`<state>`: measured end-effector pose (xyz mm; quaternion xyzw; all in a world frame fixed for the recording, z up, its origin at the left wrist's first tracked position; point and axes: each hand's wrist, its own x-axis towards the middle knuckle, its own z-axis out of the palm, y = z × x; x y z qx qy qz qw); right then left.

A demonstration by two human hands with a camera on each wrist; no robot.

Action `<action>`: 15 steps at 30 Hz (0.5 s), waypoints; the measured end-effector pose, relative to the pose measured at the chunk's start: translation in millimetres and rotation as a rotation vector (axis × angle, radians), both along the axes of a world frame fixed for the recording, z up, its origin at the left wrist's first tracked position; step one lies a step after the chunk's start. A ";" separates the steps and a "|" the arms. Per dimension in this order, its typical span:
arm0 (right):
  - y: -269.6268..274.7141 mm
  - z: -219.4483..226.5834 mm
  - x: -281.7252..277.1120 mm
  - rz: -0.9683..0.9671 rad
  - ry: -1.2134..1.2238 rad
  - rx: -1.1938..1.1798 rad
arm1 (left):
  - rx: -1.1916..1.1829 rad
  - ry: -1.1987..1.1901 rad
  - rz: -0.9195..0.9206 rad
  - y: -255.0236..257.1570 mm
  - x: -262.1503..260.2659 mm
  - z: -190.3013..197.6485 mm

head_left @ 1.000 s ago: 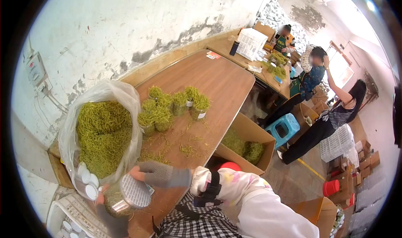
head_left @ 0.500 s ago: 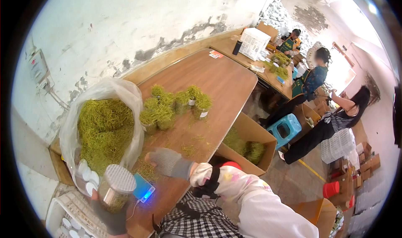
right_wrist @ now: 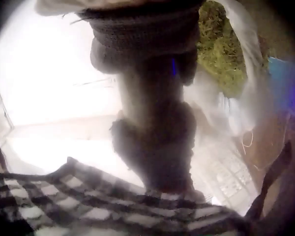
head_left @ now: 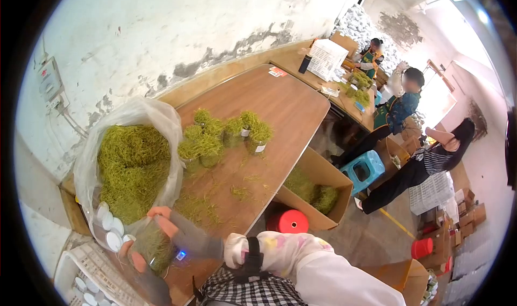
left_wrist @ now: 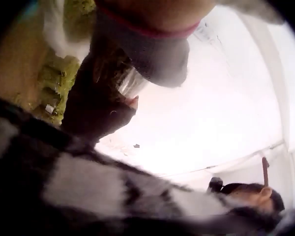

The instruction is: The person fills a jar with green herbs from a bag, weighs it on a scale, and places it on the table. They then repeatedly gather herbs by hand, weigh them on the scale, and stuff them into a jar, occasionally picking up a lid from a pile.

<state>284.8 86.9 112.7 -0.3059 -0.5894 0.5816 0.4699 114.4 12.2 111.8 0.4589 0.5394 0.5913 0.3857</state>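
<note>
A clear jar (head_left: 152,247) with green strands inside is near the table's lower left edge. My left hand (head_left: 144,271), in a grey fingerless glove, grips its lower left side. From above, my gloved right hand (head_left: 180,228) holds the jar's upper part, its bare fingers across the top. In the left wrist view, shiny clear plastic (left_wrist: 131,83) shows between my left hand (left_wrist: 155,54) and my right hand (left_wrist: 96,103). The right wrist view has a pale, blurred stretch of jar (right_wrist: 150,93) between my right hand (right_wrist: 142,44) and my left hand (right_wrist: 160,145).
An open plastic bag of green strands (head_left: 132,171) stands left, white lids (head_left: 112,230) at its mouth. Several filled jars (head_left: 207,144) and loose strands are on the table (head_left: 269,107). A lit device (head_left: 181,255) is beside my hands. Right are a carton, red stool (head_left: 291,221) and people.
My right hand has gone from the loose strands back to the jar. The jar has tilted, and its ribbed end no longer faces the head view. My left hand still holds it.
</note>
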 end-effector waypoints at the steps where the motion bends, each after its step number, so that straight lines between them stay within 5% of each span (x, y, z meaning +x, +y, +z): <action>1: 4.3 -4.6 -3.8 -0.020 0.102 -0.154 | 0.057 0.102 0.081 -1.9 0.7 -0.3; 2: 5.0 -9.4 -4.0 -0.021 0.101 -0.152 | 0.060 0.101 0.079 -5.8 -0.7 2.9; 4: 9.4 1.6 4.5 0.185 0.290 -0.724 | 0.202 0.774 0.146 -9.2 2.0 11.9; 5: 10.8 2.8 11.3 0.167 0.280 -0.711 | 0.218 0.756 0.138 -7.2 5.2 7.3; 7: 10.0 2.6 15.7 0.200 0.043 -0.307 | 0.363 0.580 0.056 -1.6 8.4 2.3; 8: 9.2 2.7 10.6 0.196 0.037 -0.293 | 0.378 0.574 0.058 3.3 9.6 0.9; 10: 1.1 10.9 -3.5 -0.024 0.044 -0.395 | 0.073 -0.113 0.047 10.6 14.0 3.3; 15: -5.1 7.8 23.8 0.049 -0.179 -0.182 | -0.109 -0.414 -0.148 26.0 -5.4 -16.9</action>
